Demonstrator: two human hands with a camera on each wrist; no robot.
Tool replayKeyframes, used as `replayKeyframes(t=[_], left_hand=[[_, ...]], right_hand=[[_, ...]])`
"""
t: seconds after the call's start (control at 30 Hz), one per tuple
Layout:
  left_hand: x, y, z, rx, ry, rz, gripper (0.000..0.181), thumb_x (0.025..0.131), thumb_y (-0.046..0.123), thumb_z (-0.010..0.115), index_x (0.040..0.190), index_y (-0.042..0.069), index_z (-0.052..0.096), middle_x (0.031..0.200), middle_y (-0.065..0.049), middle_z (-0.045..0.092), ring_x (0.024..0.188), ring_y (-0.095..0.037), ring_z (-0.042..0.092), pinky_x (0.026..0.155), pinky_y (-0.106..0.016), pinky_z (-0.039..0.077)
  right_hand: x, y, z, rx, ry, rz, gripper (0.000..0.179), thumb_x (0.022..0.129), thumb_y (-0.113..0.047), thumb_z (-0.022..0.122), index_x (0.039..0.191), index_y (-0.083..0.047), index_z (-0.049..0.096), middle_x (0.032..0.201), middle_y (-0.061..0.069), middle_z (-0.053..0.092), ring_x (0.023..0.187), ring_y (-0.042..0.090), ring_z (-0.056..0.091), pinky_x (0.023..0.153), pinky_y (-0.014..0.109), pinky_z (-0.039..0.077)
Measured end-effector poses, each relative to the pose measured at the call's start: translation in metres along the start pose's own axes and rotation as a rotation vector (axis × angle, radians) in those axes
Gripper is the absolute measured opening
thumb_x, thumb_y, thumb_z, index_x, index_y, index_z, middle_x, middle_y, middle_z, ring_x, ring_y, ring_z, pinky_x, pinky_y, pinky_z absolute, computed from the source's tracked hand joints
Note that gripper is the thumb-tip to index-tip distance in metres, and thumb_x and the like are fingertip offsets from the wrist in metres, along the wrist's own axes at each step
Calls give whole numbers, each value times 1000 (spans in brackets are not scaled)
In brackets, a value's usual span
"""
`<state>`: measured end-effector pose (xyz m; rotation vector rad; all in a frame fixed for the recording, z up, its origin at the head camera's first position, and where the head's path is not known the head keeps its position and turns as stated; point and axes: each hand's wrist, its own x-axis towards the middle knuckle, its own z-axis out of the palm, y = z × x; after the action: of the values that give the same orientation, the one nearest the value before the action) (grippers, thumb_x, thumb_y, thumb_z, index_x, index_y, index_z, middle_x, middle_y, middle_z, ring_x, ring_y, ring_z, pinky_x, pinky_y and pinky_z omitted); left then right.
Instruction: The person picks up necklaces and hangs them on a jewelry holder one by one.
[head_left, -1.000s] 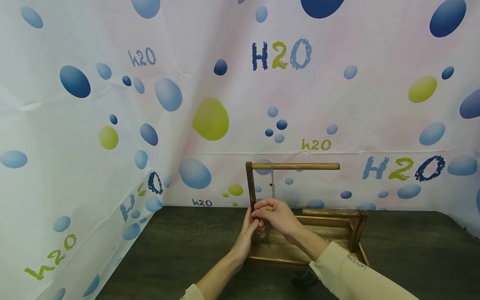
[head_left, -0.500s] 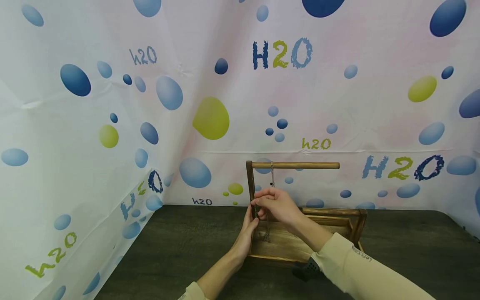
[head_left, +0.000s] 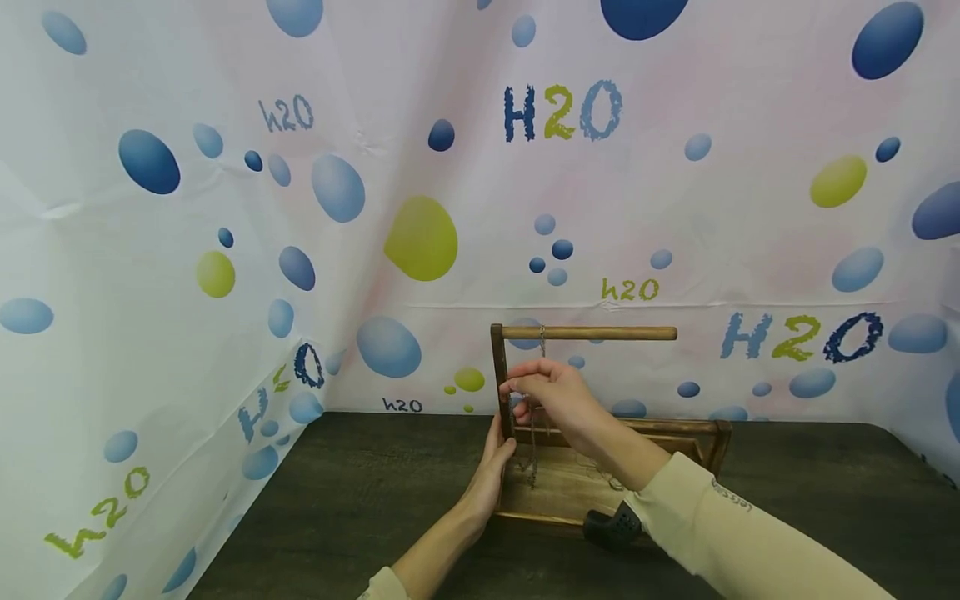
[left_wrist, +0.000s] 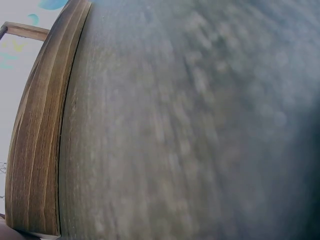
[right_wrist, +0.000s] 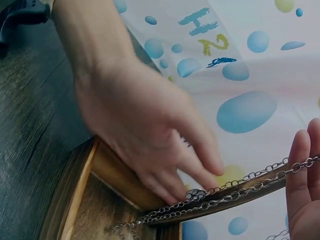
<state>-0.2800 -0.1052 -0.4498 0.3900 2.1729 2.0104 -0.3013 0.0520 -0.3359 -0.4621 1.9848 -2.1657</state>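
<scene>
A metal chain necklace [right_wrist: 240, 192] runs in two strands between my right hand [head_left: 555, 398] and the wooden tray [head_left: 547, 522]. In the right wrist view, links pass over my right fingertips, and a small round disc [right_wrist: 195, 195] sits by the strands. In the head view, my right fingers pinch the chain beside the upright post of the wooden jewelry stand [head_left: 592, 333]. My left hand [head_left: 483, 475] rests against the stand's left side at the foot of that post, fingers fairly straight. Another chain [head_left: 543, 342] hangs from the crossbar behind my right hand.
A second, lower wooden bar [head_left: 678, 426] stands at the tray's right end. More thin chain [head_left: 611, 479] lies in the tray. The dark table [head_left: 360, 500] surrounds the stand, with a patterned curtain [head_left: 675, 208] behind. A black wrist device [head_left: 613, 527] sits under my right forearm.
My right hand has risen along the post with the chain, away from my left hand. The left hand has stayed against the stand.
</scene>
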Motion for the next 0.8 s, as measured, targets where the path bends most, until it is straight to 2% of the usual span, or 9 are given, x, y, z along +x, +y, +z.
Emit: replayKeyframes(t=[0.37,0.8], left_hand=[[1,-1,-1,4,-9,2,76,108,48,31,161,14,-12,167,-13,-16,151,-37,-13,115,-66,-4],[0,2,0,7,10,-27,74,109,46,30,162,14,-11,166,-17,-16,151,-41,-10,113,-69,-3]], right_hand=[[1,-22,2,79,30,39,30,102,-8,58,127,9,58,104,9,71,66,13,65,66,27,58],[4,-39,5,101,47,17,31,102,-8,58,127,8,57,99,8,72,63,12,66,65,28,58]])
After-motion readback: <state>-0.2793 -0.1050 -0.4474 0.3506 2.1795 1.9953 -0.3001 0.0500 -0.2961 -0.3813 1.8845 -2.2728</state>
